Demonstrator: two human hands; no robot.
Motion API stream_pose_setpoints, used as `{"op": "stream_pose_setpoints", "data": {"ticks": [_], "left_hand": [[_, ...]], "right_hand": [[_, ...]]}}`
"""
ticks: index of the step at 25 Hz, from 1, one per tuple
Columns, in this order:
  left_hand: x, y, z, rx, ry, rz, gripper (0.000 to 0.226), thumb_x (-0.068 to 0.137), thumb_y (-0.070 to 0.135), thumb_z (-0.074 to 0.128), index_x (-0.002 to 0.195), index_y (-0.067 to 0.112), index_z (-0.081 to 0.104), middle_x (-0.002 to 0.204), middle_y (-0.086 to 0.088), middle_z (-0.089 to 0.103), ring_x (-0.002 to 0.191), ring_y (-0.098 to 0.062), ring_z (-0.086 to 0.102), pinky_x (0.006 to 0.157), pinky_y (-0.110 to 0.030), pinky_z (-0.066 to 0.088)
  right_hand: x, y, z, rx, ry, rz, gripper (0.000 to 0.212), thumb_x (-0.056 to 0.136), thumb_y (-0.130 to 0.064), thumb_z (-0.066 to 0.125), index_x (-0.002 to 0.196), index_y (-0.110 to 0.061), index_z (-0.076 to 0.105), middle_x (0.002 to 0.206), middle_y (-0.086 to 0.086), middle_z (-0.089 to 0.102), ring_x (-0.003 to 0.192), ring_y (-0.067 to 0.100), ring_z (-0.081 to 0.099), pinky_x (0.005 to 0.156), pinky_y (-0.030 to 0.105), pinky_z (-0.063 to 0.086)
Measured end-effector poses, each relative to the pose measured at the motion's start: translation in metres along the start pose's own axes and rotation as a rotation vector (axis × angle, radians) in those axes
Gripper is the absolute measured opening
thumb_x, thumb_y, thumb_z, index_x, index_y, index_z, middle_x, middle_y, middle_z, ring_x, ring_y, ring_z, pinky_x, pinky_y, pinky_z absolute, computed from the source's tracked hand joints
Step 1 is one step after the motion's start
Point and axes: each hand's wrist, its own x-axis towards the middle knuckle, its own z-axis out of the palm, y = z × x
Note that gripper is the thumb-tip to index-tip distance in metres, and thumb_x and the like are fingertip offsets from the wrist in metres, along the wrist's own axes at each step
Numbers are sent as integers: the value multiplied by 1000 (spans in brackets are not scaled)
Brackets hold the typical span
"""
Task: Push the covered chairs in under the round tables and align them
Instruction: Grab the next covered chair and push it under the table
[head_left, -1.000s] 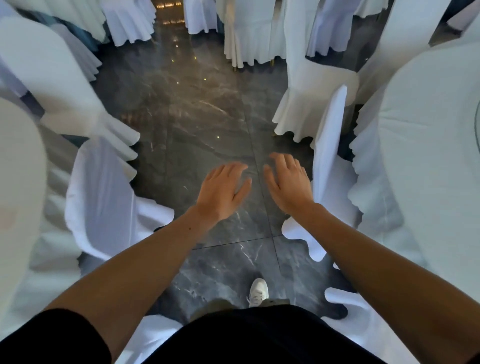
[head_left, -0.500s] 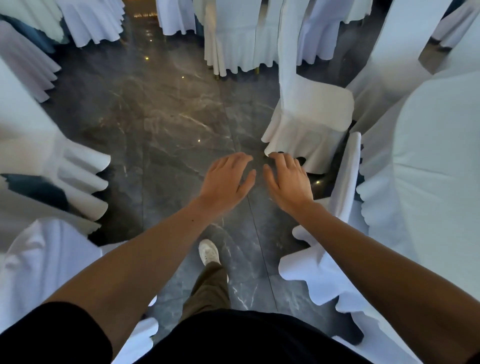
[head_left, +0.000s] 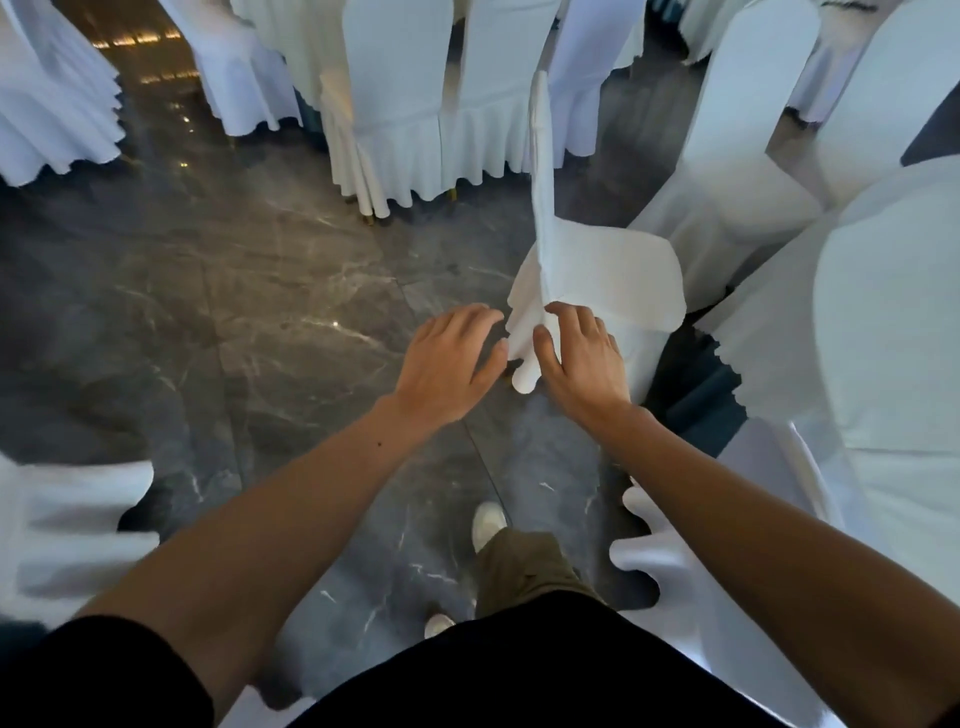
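A white covered chair (head_left: 613, 275) stands side-on just ahead of me, its thin back upright and its seat facing the round table (head_left: 893, 322) with a white cloth on the right. My left hand (head_left: 447, 364) and my right hand (head_left: 582, 358) hover palm down with fingers spread, side by side, in front of the chair's rear skirt corner. Neither hand holds anything; whether the right fingertips touch the fabric I cannot tell. A second covered chair (head_left: 675, 566) sits tucked at the table under my right forearm.
A row of covered chairs (head_left: 410, 130) stands across the back, with more at the far left (head_left: 52, 114) and one at my lower left (head_left: 67, 525). Dark marble floor (head_left: 234, 322) lies open ahead on the left. My shoe (head_left: 488, 522) steps forward.
I have walked forward; the side-on chair is now right at my fingertips. The chairs on my left have slid back out of view. Both hands stay open and close together.
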Motion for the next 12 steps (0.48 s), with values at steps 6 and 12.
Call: {"op": "stream_pose_setpoints", "data": {"ticks": [6, 12], "left_hand": [[133, -91, 25, 3, -39, 46, 45, 97, 41, 34, 126, 13, 54, 128, -4, 59, 118, -21, 53, 99, -37, 40], [283, -160, 35, 19, -91, 128, 43, 96, 38, 37, 124, 12, 55, 126, -6, 60, 114, -23, 56, 98, -39, 42]], "right_hand": [[152, 4, 45, 17, 40, 37, 38, 101, -39, 35, 128, -16, 47, 132, 8, 54, 114, 29, 52, 96, 42, 41], [303, 12, 62, 61, 92, 121, 38, 101, -42, 36, 128, -18, 46, 132, 8, 54, 110, 27, 55, 95, 45, 48]]}}
